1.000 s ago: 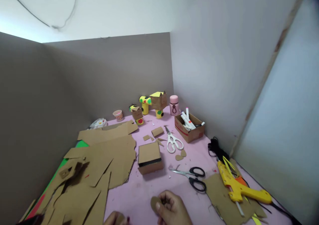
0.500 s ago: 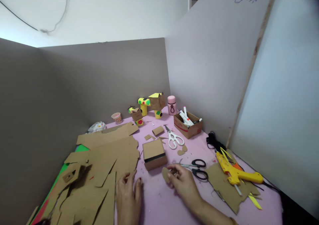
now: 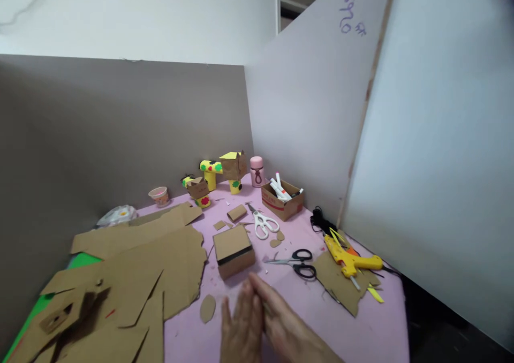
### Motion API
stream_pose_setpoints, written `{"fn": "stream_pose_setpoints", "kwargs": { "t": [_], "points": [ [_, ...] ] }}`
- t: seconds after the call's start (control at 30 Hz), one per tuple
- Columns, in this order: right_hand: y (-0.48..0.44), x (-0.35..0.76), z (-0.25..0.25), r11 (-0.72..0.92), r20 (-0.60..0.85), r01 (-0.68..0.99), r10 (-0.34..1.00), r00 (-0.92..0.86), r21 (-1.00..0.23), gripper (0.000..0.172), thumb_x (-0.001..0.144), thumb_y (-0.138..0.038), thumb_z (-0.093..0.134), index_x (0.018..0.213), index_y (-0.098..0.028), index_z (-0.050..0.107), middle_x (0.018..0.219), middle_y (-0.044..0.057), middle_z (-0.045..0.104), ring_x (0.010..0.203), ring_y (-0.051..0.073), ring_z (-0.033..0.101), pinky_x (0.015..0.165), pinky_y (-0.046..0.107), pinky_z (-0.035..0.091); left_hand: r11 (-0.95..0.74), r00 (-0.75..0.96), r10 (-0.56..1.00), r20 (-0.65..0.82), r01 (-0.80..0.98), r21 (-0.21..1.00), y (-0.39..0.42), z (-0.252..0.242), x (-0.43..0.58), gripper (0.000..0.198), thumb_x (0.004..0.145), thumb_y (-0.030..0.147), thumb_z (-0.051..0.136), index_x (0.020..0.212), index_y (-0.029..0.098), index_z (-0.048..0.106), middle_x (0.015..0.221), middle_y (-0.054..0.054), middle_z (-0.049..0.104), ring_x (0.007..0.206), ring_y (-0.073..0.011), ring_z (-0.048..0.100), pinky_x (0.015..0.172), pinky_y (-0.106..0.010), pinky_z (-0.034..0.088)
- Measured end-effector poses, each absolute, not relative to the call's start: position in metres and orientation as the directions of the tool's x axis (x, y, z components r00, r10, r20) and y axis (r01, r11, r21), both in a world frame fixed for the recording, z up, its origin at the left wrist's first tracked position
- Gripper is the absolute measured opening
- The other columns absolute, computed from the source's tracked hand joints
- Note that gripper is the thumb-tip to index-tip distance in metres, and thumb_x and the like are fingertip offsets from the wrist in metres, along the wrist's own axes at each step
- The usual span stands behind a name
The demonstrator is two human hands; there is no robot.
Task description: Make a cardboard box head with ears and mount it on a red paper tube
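My left hand (image 3: 239, 325) and my right hand (image 3: 277, 317) are low in the middle of the view, palms pressed against each other with the fingers stretched out over the pink table top (image 3: 361, 331). Neither hand holds anything. A small oval cardboard piece (image 3: 208, 308) lies on the table just left of my left hand. A closed cardboard box with a black band (image 3: 233, 250) sits just beyond my fingertips. Black-handled scissors (image 3: 295, 261) lie to the right of the box.
Large cut cardboard sheets (image 3: 132, 266) cover the left side over green paper (image 3: 82, 258). A yellow glue gun (image 3: 349, 258) rests on a cardboard scrap at right. White scissors (image 3: 262, 222), a marker box (image 3: 282, 201), cardboard figures (image 3: 225, 171), a pink bottle (image 3: 257, 171) and a cup (image 3: 159, 195) stand toward the back walls.
My right hand has let go of the oval cardboard piece, which now lies on the table. Both hands have come together, palms touching. The view has swung to the right.
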State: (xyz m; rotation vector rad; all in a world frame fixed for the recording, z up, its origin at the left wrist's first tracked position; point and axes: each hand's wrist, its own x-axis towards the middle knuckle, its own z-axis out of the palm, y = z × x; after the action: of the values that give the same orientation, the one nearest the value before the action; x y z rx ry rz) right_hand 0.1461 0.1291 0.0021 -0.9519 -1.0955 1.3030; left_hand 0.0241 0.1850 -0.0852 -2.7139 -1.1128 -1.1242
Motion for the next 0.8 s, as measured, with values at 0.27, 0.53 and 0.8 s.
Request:
{"fn": "stream_pose_setpoints", "kwargs": {
  "t": [0.27,0.53,0.8],
  "points": [
    [0.116,0.326,-0.006,-0.177,0.275,0.866,0.902,0.332,-0.467,0.039,0.079,-0.014,0.047,0.116,-0.014,0.062,0.118,0.016,0.062,0.110,0.029,0.053,0.092,0.041,0.040,-0.726,0.412,0.605,0.682,0.637,0.259,0.209,-0.074,0.007,0.044,0.088,0.010,0.040,0.129,0.025,0.038,0.118,-0.008,0.065,0.114,-0.0192,0.057,0.112,-0.049,0.018],
    [0.127,0.363,-0.064,-0.255,0.222,0.927,0.921,0.319,-0.274,0.062,0.065,0.001,0.045,0.126,-0.009,0.052,0.120,0.021,0.058,0.103,0.033,0.054,0.082,0.044,0.040,-0.876,0.658,0.367,0.657,0.483,0.005,0.207,-0.082,0.014,0.036,0.081,0.006,0.046,0.114,0.020,0.048,0.094,-0.002,0.073,0.085,-0.0117,0.068,0.115,-0.036,0.010],
    [0.116,0.371,-0.072,-0.147,0.310,0.925,0.914,0.262,-0.350,0.045,0.076,-0.004,0.038,0.117,-0.018,0.053,0.093,0.010,0.061,0.089,0.026,0.056,0.079,0.040,0.042,-0.905,0.691,0.287,0.663,0.423,-0.049,0.207,-0.083,0.013,0.037,0.077,0.007,0.050,0.112,0.018,0.052,0.090,-0.001,0.074,0.080,-0.0120,0.069,0.104,-0.029,0.038]
  ]
}}
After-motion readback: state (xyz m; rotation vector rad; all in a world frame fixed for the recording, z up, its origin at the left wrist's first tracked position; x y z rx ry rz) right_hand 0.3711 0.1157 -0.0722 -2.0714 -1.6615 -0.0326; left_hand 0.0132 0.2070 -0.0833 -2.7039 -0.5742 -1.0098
